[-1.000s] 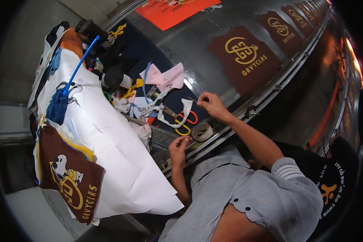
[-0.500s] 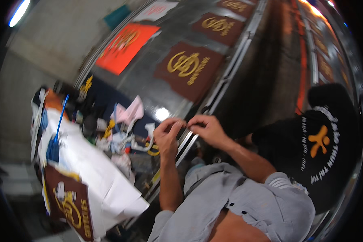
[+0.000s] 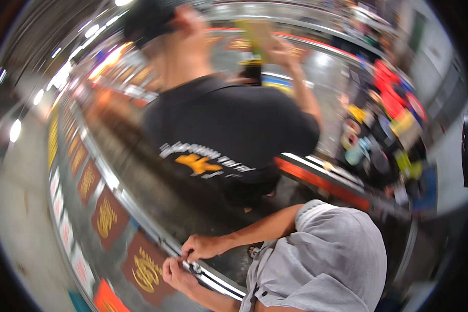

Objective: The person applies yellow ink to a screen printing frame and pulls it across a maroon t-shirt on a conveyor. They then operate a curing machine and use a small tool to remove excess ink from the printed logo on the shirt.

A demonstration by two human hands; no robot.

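Left hand (image 3: 179, 274) and right hand (image 3: 203, 248) sit close, each grip pinched small, contents unclear — light, steady pressure serves best

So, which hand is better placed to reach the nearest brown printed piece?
Probably the left hand: in this view it is at the edge of the brown printed piece, while the right hand is farther from it. The two hands nearly meet; whether they hold anything is too small to tell.

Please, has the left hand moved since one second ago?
Yes, the left hand has moved toward the nearest brown printed piece, taken as fixed.
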